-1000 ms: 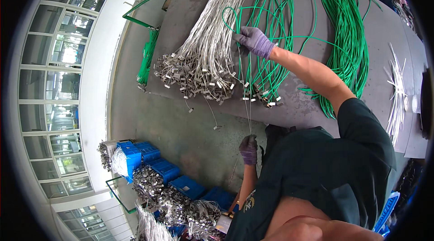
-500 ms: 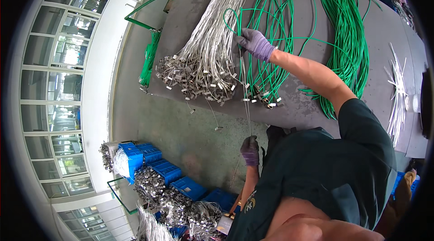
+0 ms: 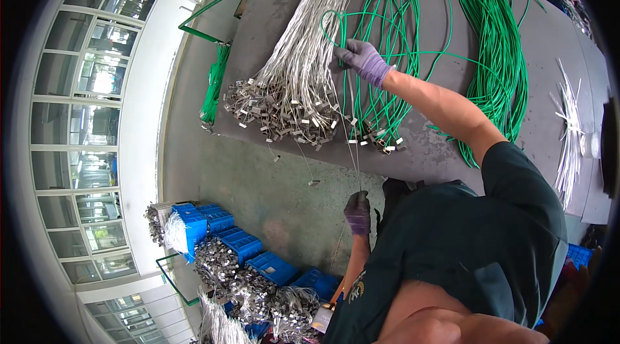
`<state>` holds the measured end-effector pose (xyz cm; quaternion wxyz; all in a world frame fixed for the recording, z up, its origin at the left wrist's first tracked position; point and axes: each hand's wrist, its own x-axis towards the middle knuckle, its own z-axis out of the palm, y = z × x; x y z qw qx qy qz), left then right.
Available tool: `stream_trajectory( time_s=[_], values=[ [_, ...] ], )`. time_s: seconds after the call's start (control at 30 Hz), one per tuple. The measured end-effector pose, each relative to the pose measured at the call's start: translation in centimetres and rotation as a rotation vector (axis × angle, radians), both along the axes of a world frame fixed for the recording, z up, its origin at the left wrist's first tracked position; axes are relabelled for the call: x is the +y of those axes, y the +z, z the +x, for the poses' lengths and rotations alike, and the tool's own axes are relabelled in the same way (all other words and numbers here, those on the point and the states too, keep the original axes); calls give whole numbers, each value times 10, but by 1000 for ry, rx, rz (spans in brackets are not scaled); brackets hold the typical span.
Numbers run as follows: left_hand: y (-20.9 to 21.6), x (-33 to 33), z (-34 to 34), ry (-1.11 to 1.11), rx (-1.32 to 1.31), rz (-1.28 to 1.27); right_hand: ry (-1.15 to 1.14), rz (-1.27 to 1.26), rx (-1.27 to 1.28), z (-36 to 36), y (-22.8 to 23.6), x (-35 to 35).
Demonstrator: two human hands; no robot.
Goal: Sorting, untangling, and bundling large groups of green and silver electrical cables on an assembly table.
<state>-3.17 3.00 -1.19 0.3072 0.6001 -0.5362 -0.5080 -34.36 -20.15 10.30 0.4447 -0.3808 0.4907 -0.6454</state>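
Note:
My right hand (image 3: 365, 61), in a purple and grey glove, is closed over the table on a looped green cable (image 3: 330, 16). Thin silvery wires (image 3: 355, 150) run from beneath it, past the table's near edge, to my left hand (image 3: 358, 213). That hand, gloved alike, is closed on their lower ends in front of my body. Left of my right hand lies a thick bundle of silvery wires (image 3: 303, 40) with small metal tags (image 3: 284, 111) at its near end. Loose green cables (image 3: 387, 28) with similar tagged ends spread beneath and beside my right forearm.
A dense green cable bundle (image 3: 494, 53) lies farther right on the grey table (image 3: 252, 28), with white ties (image 3: 568, 137) near its right side. Blue crates (image 3: 271, 268) and heaped tagged wires (image 3: 245, 299) stand on the floor at lower left. A green metal frame (image 3: 206, 18) adjoins the table.
My right hand has shifted very slightly left, and my left hand slightly up. Both stay closed on the same cable and wires.

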Motion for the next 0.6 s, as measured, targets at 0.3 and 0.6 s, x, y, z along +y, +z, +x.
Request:
stream_trajectory(
  time_s=[0.3, 0.6],
  values=[
    [3, 3, -1, 1, 2, 42, 83, 92, 184, -5, 7, 6],
    [4, 3, -2, -9, -12, 44, 9, 88, 270, -1, 5, 9]
  ],
)
